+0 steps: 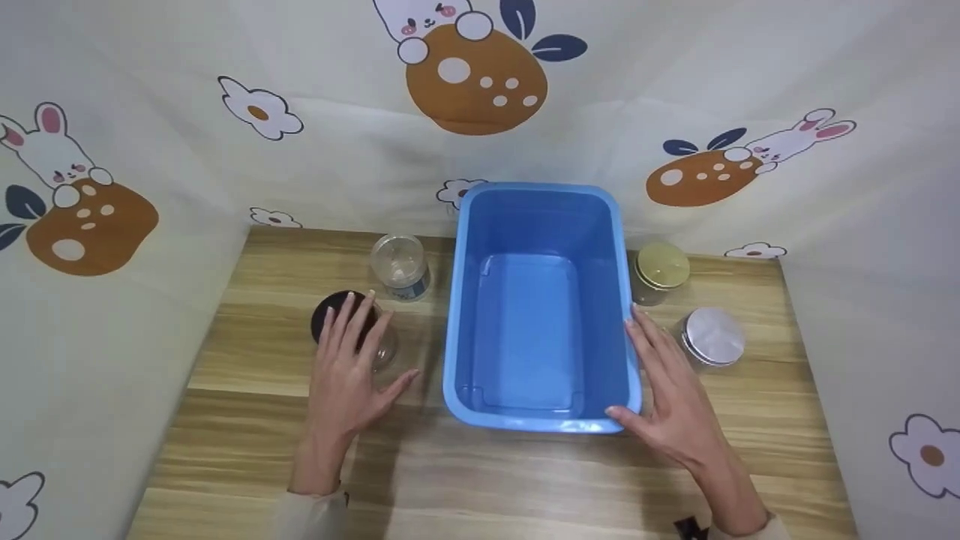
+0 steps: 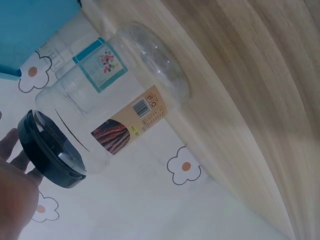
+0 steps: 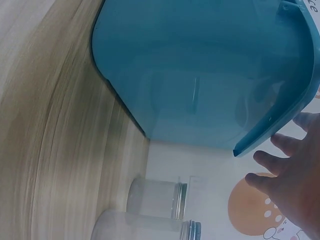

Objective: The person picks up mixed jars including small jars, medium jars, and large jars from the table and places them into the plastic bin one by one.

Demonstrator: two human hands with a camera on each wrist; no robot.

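Note:
My left hand [image 1: 346, 382] reaches over a clear plastic jar [image 2: 115, 107] with a black lid [image 1: 330, 319], its fingers spread and fairly straight. The fingertips lie at the lid; whether they press on it I cannot tell. In the left wrist view the jar stands upright on the table, with a brown label showing dried strips. A blue plastic bin [image 1: 454, 330] occupies the middle, nothing inside it. Along its right rim lies my right hand [image 1: 671, 401], fingers extended and thumb near the front right corner. The right wrist view shows those fingers spread beside the rim.
Behind the black-lidded jar stands another clear jar [image 1: 401, 266]. Right of the bin are a jar with a gold lid [image 1: 663, 265] and one with a silver lid [image 1: 715, 336]. Patterned cloth [image 1: 345, 165] encloses the wooden table [image 1: 247, 450] at the back and sides.

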